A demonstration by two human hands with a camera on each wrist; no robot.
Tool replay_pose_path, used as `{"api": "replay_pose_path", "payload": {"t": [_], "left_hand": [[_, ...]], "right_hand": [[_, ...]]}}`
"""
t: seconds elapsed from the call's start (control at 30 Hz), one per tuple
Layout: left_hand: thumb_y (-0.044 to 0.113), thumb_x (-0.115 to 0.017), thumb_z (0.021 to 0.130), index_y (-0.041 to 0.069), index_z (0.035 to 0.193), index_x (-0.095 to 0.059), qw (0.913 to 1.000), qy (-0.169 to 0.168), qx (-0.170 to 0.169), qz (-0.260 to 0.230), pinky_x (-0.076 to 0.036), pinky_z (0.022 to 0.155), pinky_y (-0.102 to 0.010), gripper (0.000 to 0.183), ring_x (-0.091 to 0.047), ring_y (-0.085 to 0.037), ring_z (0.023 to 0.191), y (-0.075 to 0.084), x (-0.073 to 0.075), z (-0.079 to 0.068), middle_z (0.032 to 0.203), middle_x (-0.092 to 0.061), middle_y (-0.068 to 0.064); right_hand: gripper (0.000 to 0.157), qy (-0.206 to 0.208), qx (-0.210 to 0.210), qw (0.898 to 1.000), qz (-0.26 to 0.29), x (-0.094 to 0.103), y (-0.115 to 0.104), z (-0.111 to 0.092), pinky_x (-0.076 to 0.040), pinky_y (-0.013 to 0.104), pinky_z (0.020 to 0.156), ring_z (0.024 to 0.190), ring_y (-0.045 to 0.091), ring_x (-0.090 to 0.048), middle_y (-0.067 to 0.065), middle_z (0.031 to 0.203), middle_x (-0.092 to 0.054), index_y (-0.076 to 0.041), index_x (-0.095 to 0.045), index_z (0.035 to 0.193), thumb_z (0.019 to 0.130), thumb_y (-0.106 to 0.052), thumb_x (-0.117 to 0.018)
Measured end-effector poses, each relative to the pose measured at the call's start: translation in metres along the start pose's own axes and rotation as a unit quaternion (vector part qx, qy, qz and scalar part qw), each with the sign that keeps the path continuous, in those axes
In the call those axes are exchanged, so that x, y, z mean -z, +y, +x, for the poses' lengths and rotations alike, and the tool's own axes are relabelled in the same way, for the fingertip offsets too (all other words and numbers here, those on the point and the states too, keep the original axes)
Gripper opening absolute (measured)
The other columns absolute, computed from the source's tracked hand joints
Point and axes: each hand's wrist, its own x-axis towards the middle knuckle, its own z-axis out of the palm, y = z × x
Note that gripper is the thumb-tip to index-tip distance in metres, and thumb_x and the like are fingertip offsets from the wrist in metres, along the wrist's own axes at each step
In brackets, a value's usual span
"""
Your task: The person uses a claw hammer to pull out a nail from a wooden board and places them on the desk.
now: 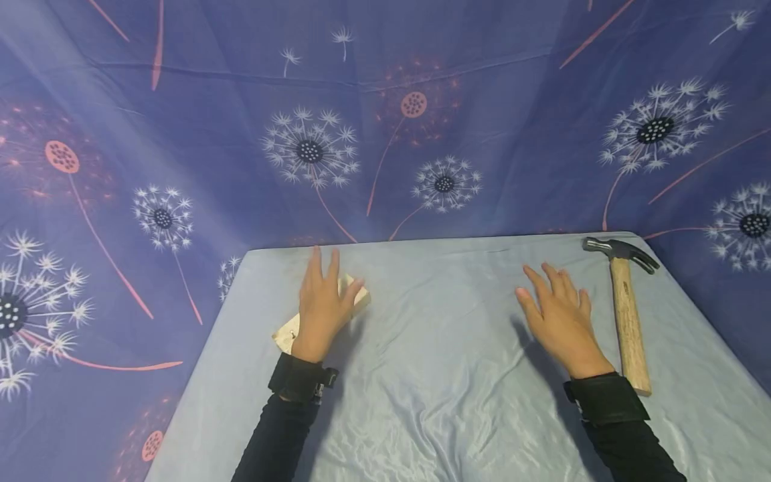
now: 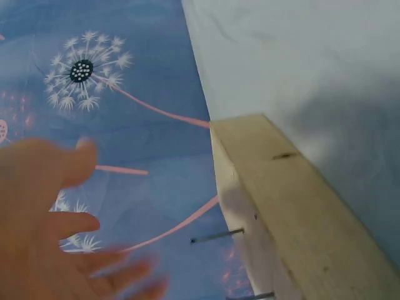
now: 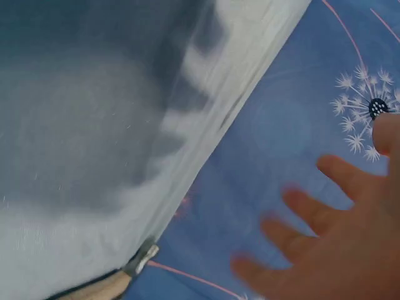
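My left hand (image 1: 325, 301) is held with its fingers spread above a pale wooden block (image 1: 286, 333), hiding the block's middle in the head view. In the left wrist view a gap shows between the hand (image 2: 56, 219) and the block (image 2: 300, 187), and nails (image 2: 217, 236) jut from one side of it. Over the cloth at the right, my right hand (image 1: 560, 325) has its fingers apart and holds nothing. Just to its right lies a claw hammer (image 1: 629, 314) with a wooden handle and dark head. Part of that hammer (image 3: 140, 257) appears low in the right wrist view.
A light grey-blue cloth (image 1: 434, 321) with wrinkles covers the table. Behind it and along the sides hangs a blue curtain (image 1: 512, 134) printed with dandelions. Dark bands (image 1: 608, 398) wrap both wrists.
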Motion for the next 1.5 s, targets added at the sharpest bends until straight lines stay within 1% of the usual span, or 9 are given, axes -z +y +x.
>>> {"api": "replay_pose_path", "payload": {"t": [0.07, 0.1, 0.17, 0.23, 0.7, 0.9, 1.03, 1.17, 1.5], "left_hand": [[0.041, -0.053, 0.099, 0.007, 0.143, -0.047, 0.9994, 0.021, -0.003, -0.026, -0.048, 0.080, -0.046, 0.056, -0.061, -0.033, 0.103, 0.001, 0.001, 0.000, 0.125, -0.058, -0.016], [0.037, -0.053, 0.100, 0.007, 0.137, -0.055, 0.9991, 0.025, -0.001, -0.035, -0.050, 0.068, -0.042, 0.047, -0.064, -0.028, 0.087, 0.001, 0.002, 0.001, 0.109, -0.065, -0.011], [0.033, -0.052, 0.101, 0.011, 0.123, -0.065, 0.9987, 0.019, 0.013, -0.046, -0.048, 0.055, -0.036, 0.033, -0.062, -0.020, 0.066, 0.002, 0.004, 0.000, 0.085, -0.067, -0.001], [0.032, -0.051, 0.102, 0.014, 0.111, -0.070, 0.9991, 0.005, 0.021, -0.037, -0.047, 0.054, -0.035, 0.028, -0.063, -0.018, 0.063, 0.002, 0.004, 0.000, 0.080, -0.068, 0.001], [0.032, -0.052, 0.101, 0.017, 0.110, -0.071, 0.9988, -0.009, 0.037, -0.031, -0.046, 0.056, -0.037, 0.026, -0.063, -0.019, 0.071, -0.009, 0.013, -0.002, 0.087, -0.068, 0.000], [0.033, -0.052, 0.101, 0.017, 0.109, -0.071, 0.9973, -0.022, 0.058, -0.041, -0.048, 0.059, -0.036, 0.026, -0.063, -0.018, 0.075, -0.019, 0.019, -0.003, 0.092, -0.069, -0.001], [0.035, -0.050, 0.101, 0.018, 0.113, -0.069, 0.9945, -0.039, 0.090, -0.036, -0.048, 0.061, -0.037, 0.028, -0.063, -0.018, 0.079, -0.027, 0.025, -0.007, 0.097, -0.068, -0.001], [0.034, -0.050, 0.102, 0.015, 0.116, -0.068, 0.9925, -0.053, 0.107, -0.029, -0.048, 0.063, -0.039, 0.030, -0.064, -0.021, 0.081, -0.038, 0.025, -0.013, 0.101, -0.068, -0.004], [0.040, -0.051, 0.101, 0.008, 0.125, -0.062, 0.9866, -0.093, 0.106, -0.081, -0.046, 0.084, -0.045, 0.041, -0.060, -0.031, 0.102, -0.063, 0.023, -0.024, 0.120, -0.061, -0.013]], "right_hand": [[0.046, 0.024, 0.000, 1.000, 0.001, 0.000, 0.001, 0.000, -0.041, 0.056, 0.082, 0.101, 0.039, -0.057, 0.014, 0.118, -0.060, -0.012, -0.059, 0.130, 0.105, -0.045, -0.038], [0.043, 0.036, -0.001, 0.999, 0.000, -0.001, 0.002, 0.000, -0.044, 0.049, 0.067, 0.082, 0.031, -0.060, 0.009, 0.101, -0.064, -0.012, -0.064, 0.119, 0.104, -0.044, -0.040], [0.040, 0.049, -0.006, 0.999, -0.001, -0.002, 0.003, 0.000, -0.038, 0.037, 0.047, 0.057, 0.018, -0.053, 0.000, 0.077, -0.062, -0.015, -0.068, 0.101, 0.104, -0.043, -0.041], [0.040, 0.053, -0.012, 0.998, -0.005, -0.003, 0.005, 0.001, -0.034, 0.033, 0.044, 0.052, 0.013, -0.049, -0.003, 0.072, -0.061, -0.016, -0.068, 0.093, 0.104, -0.043, -0.040], [0.040, 0.052, -0.021, 0.998, -0.025, 0.002, 0.017, 0.003, -0.034, 0.032, 0.044, 0.053, 0.013, -0.050, -0.002, 0.072, -0.062, -0.015, -0.069, 0.094, 0.104, -0.041, -0.040], [0.037, 0.081, -0.034, 0.995, -0.038, 0.008, 0.029, -0.001, -0.033, 0.034, 0.045, 0.051, 0.015, -0.049, 0.002, 0.069, -0.061, -0.010, -0.068, 0.088, 0.104, -0.034, -0.045], [0.035, 0.076, -0.085, 0.992, -0.050, 0.015, 0.041, -0.006, -0.034, 0.040, 0.052, 0.059, 0.025, -0.054, 0.011, 0.078, -0.062, -0.003, -0.064, 0.108, 0.102, -0.032, -0.046], [0.047, 0.063, -0.146, 0.986, -0.055, 0.019, 0.057, -0.016, -0.030, 0.054, 0.064, 0.083, 0.043, -0.051, 0.023, 0.101, -0.057, 0.001, -0.050, 0.134, 0.101, -0.032, -0.047], [0.074, 0.007, -0.237, 0.970, -0.058, 0.029, 0.085, -0.033, -0.030, 0.063, 0.065, 0.103, 0.063, -0.028, 0.047, 0.122, -0.022, 0.012, -0.018, 0.146, 0.098, -0.033, -0.051]]}}
